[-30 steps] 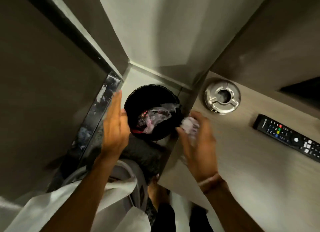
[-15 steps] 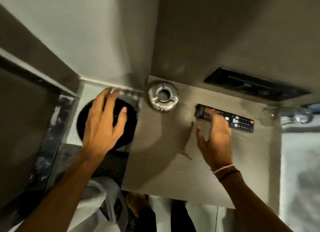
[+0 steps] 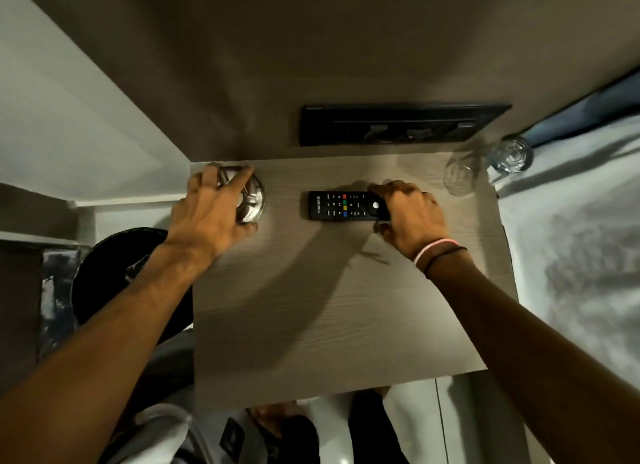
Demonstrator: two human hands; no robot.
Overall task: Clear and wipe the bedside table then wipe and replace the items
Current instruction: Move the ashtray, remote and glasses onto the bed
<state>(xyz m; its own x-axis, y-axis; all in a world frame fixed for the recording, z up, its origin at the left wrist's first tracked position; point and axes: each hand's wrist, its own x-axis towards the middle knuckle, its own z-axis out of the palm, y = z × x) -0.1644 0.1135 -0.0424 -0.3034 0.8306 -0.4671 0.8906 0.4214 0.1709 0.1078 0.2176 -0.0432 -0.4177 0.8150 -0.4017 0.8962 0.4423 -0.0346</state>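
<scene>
The pale wood bedside table (image 3: 311, 325) fills the middle of the view. A round metal ashtray (image 3: 251, 200) sits at its far left corner, and my left hand (image 3: 211, 214) lies over it with fingers curled around its rim. A black remote control (image 3: 341, 205) lies flat near the table's back middle. My right hand (image 3: 412, 214) is closed around the remote's right end. Two clear drinking glasses stand at the far right: one (image 3: 459, 176) on the table, the other (image 3: 512, 154) at the bed's edge.
A black waste bin (image 3: 104, 276) stands on the floor left of the table, under my left forearm. A black switch panel (image 3: 398, 124) is set in the wall behind the table. White bedding (image 3: 581, 255) lies along the right side.
My left hand moved from above the bin onto the ashtray. My right hand slid right and closed on the remote's end. The view shifted right, showing the glasses and bed.
</scene>
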